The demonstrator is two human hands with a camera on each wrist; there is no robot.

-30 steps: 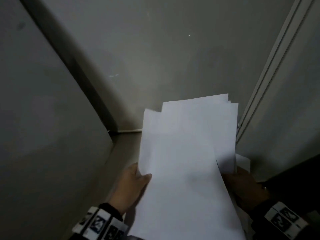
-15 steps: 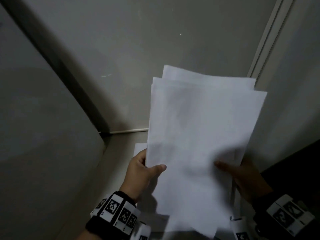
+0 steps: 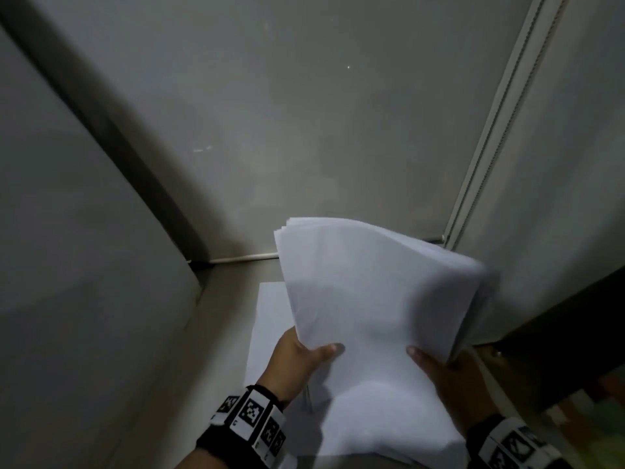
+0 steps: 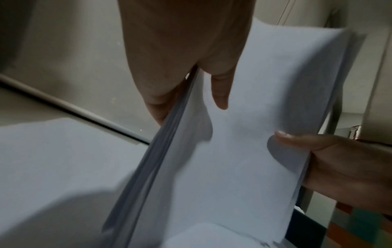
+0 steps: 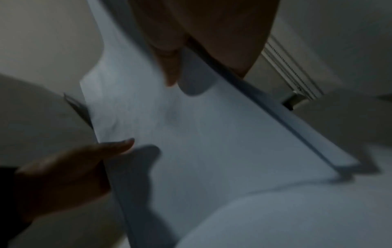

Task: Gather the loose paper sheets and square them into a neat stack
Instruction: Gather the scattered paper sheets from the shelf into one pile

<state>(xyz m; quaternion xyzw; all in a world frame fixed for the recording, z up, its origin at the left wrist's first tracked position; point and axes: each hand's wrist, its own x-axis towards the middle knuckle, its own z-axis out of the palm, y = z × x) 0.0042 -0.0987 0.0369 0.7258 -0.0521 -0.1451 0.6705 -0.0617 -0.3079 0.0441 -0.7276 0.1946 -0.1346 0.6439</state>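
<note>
A bundle of white paper sheets (image 3: pixel 372 299) stands tilted on its lower edge, its top leaning away and curling to the right. My left hand (image 3: pixel 297 357) grips the bundle's left edge, thumb on the front face. My right hand (image 3: pixel 449 377) grips the right edge the same way. In the left wrist view the sheets (image 4: pixel 244 134) show layered edges on the left, between my left hand (image 4: pixel 191 75) and my right hand (image 4: pixel 339 167). In the right wrist view the sheets (image 5: pixel 201 142) look blurred. More white paper (image 3: pixel 267 319) lies flat underneath.
Grey walls close in on the left (image 3: pixel 84 299) and behind (image 3: pixel 304 130). A ribbed white vertical trim (image 3: pixel 490 130) runs up the right side. A dark panel (image 3: pixel 568 333) stands at the right, with a coloured surface (image 3: pixel 595 418) below it.
The fanned sheets have come down and closed into one tighter bundle. Its top now leans and curls to the right. Both hands hold lower on its side edges.
</note>
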